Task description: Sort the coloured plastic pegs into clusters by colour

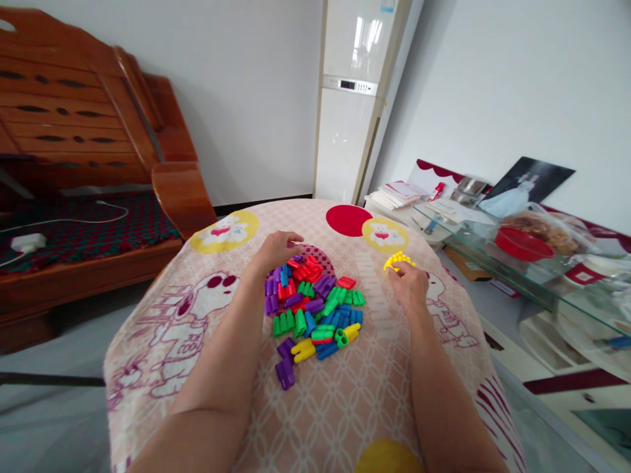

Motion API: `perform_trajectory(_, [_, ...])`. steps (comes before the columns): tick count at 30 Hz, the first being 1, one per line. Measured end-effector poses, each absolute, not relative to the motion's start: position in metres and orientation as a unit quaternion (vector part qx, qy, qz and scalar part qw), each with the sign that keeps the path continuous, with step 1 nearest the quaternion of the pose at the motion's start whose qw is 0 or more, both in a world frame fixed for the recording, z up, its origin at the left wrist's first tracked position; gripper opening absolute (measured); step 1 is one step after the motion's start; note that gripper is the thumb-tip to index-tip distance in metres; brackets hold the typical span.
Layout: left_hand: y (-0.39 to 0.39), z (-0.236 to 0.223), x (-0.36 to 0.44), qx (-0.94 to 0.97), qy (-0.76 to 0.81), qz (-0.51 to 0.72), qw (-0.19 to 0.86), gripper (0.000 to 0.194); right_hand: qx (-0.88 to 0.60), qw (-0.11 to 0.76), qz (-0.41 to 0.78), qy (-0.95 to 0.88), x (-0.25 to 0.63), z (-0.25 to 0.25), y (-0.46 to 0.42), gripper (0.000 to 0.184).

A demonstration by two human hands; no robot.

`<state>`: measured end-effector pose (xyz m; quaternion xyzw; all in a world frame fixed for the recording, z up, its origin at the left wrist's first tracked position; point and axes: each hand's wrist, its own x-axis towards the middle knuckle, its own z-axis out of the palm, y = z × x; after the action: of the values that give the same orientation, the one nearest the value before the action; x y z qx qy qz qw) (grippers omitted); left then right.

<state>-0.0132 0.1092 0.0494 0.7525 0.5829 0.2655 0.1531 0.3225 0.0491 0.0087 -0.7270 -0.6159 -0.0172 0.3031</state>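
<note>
A yellow block cluster (394, 257) is gathered at the right hand's (412, 284) fingertips; whether they grip it, I cannot tell. The left hand (279, 251), fingers parted, is beside the mixed plastic block pile (314, 306), which still includes yellow pieces (304, 351), on the tabletop (340, 414).

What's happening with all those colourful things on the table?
A person's two hands are busy at a cloth-covered table. The right hand is at a cluster of yellow pieces, apart from the mixed pile; whether it grips any is hard to tell. The left hand is at the pile's far left edge.
</note>
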Motion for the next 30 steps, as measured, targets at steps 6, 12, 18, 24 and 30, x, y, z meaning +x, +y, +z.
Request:
perform_trajectory(6, [0.114,0.041,-0.037,0.766,0.587,0.213,0.156,0.044,-0.538,0.254,0.241,-0.767,0.277,0.016,0.034,0.026])
perform_trajectory(12, [0.113,0.042,-0.032,0.765,0.583,0.216,0.170,0.044,-0.513,0.165,0.167,-0.825,0.245,0.012,0.023,0.024])
perform_trajectory(18, [0.111,0.045,-0.014,0.772,0.571,0.216,0.174,0.042,-0.534,0.125,0.117,-0.828,0.235,0.010,0.023,0.031])
perform_trajectory(24, [0.109,0.046,-0.005,0.785,0.560,0.197,0.177,0.045,-0.565,0.139,0.087,-0.809,0.227,0.005,0.022,0.024])
perform_trajectory(30, [0.106,0.049,-0.002,0.779,0.558,0.213,0.191,0.043,-0.588,0.287,0.118,-0.747,0.236,-0.010,0.034,0.019])
